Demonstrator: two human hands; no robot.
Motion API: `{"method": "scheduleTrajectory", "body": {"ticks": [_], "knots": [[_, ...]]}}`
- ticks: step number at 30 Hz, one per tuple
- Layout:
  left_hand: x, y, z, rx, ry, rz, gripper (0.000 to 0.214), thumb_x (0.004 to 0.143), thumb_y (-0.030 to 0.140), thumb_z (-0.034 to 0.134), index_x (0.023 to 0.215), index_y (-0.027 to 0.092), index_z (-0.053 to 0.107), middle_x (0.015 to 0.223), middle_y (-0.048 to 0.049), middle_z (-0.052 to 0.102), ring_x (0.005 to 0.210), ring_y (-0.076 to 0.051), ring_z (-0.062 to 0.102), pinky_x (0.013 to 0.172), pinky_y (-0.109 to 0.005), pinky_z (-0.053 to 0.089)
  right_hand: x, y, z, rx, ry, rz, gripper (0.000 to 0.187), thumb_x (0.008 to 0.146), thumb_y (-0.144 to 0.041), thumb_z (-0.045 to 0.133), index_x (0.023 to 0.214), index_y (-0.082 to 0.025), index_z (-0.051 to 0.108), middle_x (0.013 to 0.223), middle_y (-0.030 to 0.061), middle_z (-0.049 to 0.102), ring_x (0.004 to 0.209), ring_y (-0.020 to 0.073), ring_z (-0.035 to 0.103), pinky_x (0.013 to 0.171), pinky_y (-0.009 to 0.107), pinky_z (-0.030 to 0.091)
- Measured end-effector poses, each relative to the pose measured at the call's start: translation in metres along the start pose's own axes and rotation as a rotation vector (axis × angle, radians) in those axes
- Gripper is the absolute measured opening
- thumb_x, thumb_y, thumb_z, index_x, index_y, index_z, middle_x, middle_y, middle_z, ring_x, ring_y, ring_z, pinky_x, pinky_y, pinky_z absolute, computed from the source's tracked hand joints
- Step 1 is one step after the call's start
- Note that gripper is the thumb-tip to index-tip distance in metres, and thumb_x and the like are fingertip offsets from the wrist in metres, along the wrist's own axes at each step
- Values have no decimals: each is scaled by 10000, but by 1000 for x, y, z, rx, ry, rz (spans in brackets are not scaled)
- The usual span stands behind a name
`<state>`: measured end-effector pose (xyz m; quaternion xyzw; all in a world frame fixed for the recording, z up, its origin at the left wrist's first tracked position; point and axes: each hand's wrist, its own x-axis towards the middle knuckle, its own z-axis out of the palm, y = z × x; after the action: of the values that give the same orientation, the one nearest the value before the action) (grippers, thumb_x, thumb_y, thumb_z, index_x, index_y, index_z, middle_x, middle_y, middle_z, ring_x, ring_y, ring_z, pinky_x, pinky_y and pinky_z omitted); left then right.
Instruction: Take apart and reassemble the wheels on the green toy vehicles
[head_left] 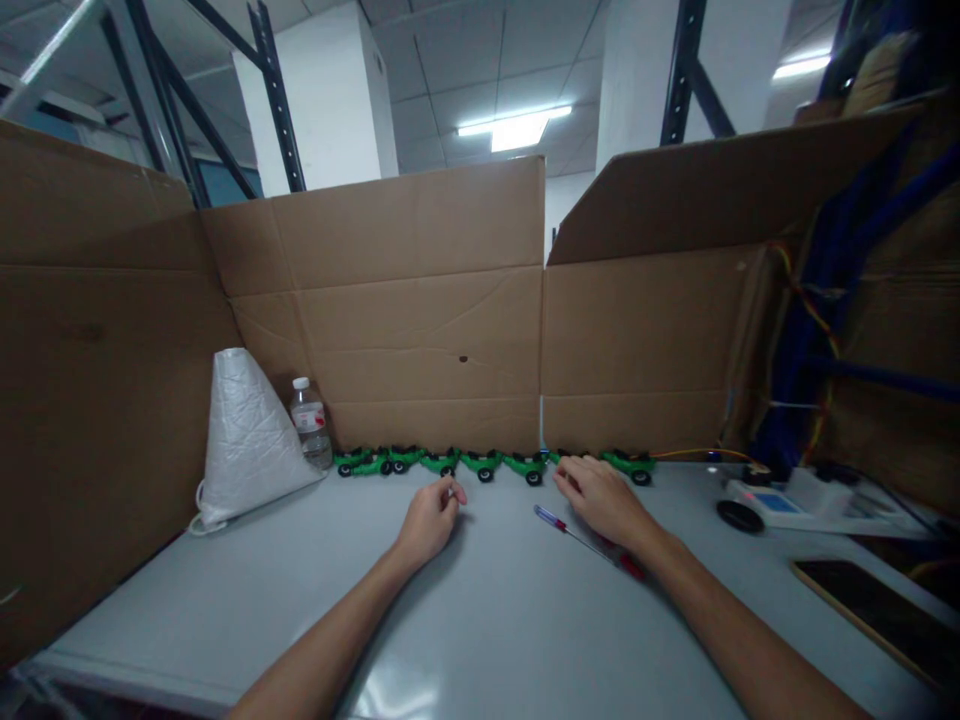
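Note:
A row of several small green toy cars with black wheels stands along the foot of the cardboard wall. My left hand rests on the grey table just in front of the row, fingers curled with thumb and forefinger pinched on something small I cannot make out. My right hand lies palm down, fingers stretched towards a green car at the right end of the row. A screwdriver with a red handle lies on the table, partly under my right wrist.
Cardboard walls enclose the table on the left, back and right. A white bag and a water bottle stand at the back left. A small device with wires and a dark tablet lie at the right.

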<state>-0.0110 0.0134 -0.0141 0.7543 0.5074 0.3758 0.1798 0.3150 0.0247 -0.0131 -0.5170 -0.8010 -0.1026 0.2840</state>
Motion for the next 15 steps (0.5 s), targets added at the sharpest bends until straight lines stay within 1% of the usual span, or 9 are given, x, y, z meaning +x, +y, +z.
{"method": "scheduleTrajectory", "body": {"ticks": [3,8,10,12,15], "knots": [[0,1,0,-1,13,-7,235,832,88,477,876,176,690,630,30,518,622,-154,497,618,-248,310,-3,-10,1,26,-74,-69,219,1053,-355,503,898,-233,599,904,41,692,884,237,598,779,336,363],[0,4,-1,11,13,-2,224,846,102,482,880,181,688,627,37,520,622,-155,493,622,-254,323,-11,-34,4,-34,-94,-137,199,1012,-427,585,952,-237,589,967,62,690,950,267,590,814,359,379],[1,5,0,3,13,8,215,864,117,484,889,182,687,625,40,513,618,-154,486,620,-256,322,-13,-40,3,-80,-121,-138,201,1014,-430,585,973,-233,583,1004,79,686,980,279,586,842,374,386],[3,7,2,4,-8,30,210,866,115,492,905,180,688,630,40,514,624,-151,486,624,-256,322,-13,-42,3,-127,-140,-99,198,1017,-422,579,995,-225,579,1027,100,683,1011,297,581,875,394,386],[-1,12,5,45,-9,-6,198,895,137,495,914,179,688,605,47,493,588,-144,455,606,-261,306,-14,-43,12,-112,-223,-100,203,1031,-420,543,1025,-220,576,1041,118,684,1004,299,584,867,397,388]]}}
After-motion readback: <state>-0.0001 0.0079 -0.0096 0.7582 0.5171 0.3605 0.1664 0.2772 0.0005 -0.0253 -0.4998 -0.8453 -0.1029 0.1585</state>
